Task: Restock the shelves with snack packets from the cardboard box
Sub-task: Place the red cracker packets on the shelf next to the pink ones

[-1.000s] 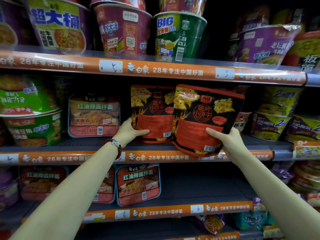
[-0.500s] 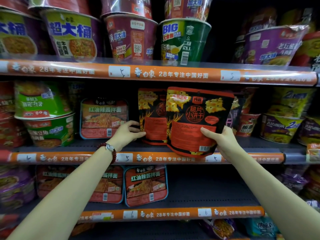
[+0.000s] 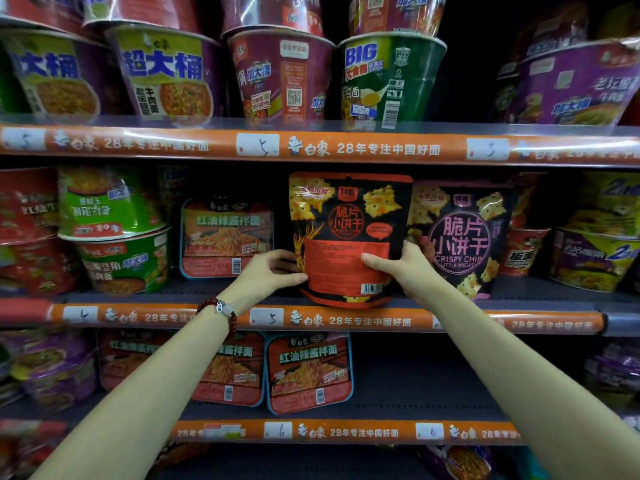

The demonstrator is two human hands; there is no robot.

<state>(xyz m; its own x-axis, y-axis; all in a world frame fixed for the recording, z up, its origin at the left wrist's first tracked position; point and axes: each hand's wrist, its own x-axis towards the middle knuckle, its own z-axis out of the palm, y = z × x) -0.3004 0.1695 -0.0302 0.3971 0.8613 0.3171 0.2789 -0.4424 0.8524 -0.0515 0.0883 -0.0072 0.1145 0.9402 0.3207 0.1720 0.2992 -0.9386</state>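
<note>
Gripping a red-and-black glossy snack pouch w/ cracker pictures (image 3: 349, 237), both hands sit at its lower corners on the middle shelf (image 3: 540, 299). Left hand (image 3: 266, 277): thumb lies across the pouch's lower left front, other fingers curl round the left edge toward the back, so pinching it. Right hand (image 3: 403, 271): thumb pressed flat on the red panel at lower right, remaining fingers hidden behind the pouch; can't tell if they're spread. Pouch stands upright, bottom edge resting at the shelf's near lip, just above the orange price strip (image 3: 363, 320). Dark-red bead bracelet (image 3: 221, 311) on left wrist.

Just right of it, touching or slightly overlapped, a black-and-pink pouch of the same crackers (image 3: 460, 237) stands further back. Left of the held pouch, apart from it, a flat red noodle tray w/ blue rim (image 3: 227, 237); further left, stacked green noodle bowls (image 3: 114, 230). Upper shelf carries big noodle tubs, incl. a green tub marked BIG (image 3: 388, 81). Lower shelf has more red trays (image 3: 308, 372) standing on edge.
</note>
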